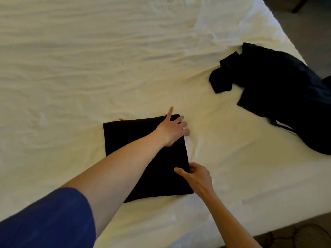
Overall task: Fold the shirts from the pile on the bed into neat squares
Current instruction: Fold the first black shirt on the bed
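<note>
The bed (89, 68) fills most of the head view; its covering is a pale cream sheet (223, 149), soft and matte, with shallow wrinkles running across it and sharper creases radiating from the folded garment. Beyond the right edge of the bed, grey floor (308, 33) is visible, and a dark patterned floor section shows at the lower right corner. The pile of shirts (279, 90) lies at the right edge of the bed: dark, near-black fabric, limp and irregular in outline, with one sleeve-like flap extending toward the left. The pile is well apart from both hands. The folded shirt (125, 136) lies flat near the near edge of the bed, roughly centre frame; it is black, smooth-surfaced and nearly square, with straight edges and defined corners. A small reddish tag shows at its far edge. The left forearm crosses the folded shirt diagonally, with a blue sleeve (46, 219) covering the upper arm. The left hand (172, 130) rests at the far right corner of the folded shirt, index finger extended outward, the remaining fingers bent over the right edge; whether this grip has hold of the fabric cannot be told. The right hand (198, 176) is at the right edge nearer the person, thumb on top and fingers curled beneath, pinching the fabric edge.
</note>
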Demonstrator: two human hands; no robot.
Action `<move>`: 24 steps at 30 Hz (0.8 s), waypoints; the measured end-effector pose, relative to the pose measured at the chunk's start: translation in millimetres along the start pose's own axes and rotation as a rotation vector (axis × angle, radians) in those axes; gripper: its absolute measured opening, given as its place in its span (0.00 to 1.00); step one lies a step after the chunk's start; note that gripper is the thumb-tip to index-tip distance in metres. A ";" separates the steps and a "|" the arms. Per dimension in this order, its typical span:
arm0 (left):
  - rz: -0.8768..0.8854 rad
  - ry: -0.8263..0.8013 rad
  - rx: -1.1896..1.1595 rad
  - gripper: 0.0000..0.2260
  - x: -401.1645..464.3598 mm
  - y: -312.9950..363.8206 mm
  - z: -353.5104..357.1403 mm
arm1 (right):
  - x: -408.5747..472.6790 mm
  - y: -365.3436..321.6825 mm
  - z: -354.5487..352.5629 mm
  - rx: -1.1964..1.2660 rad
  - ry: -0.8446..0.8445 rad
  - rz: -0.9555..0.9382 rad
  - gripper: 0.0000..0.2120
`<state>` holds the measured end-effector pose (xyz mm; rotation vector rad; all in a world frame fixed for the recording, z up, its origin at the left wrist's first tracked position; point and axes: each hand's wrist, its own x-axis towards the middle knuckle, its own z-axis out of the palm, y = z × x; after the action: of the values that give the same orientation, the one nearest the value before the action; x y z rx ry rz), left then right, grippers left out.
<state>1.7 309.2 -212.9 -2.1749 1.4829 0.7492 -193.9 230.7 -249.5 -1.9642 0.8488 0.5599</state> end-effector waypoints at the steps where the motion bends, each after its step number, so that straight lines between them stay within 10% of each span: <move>1: -0.011 -0.002 0.023 0.29 2.1 1.2 -2.2 | 1.2 -0.6 -0.1 -0.039 -0.042 -0.016 0.18; 4: -0.010 0.008 0.104 0.10 1.4 4.3 -18.9 | 0.7 -3.7 -1.4 -0.008 -0.101 -0.067 0.11; 12: -0.066 0.287 0.150 0.07 -33.2 -20.8 -78.7 | -30.9 -48.1 -46.0 0.267 0.088 -0.163 0.11; 24: -0.233 1.146 -0.187 0.04 -177.2 -65.3 -67.3 | -158.0 -187.9 -81.6 -0.429 0.248 -0.366 0.14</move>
<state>24.6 419.5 -47.2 -3.0390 1.5419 -0.6075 -153.8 282.1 0.9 -2.5493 0.5175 0.2997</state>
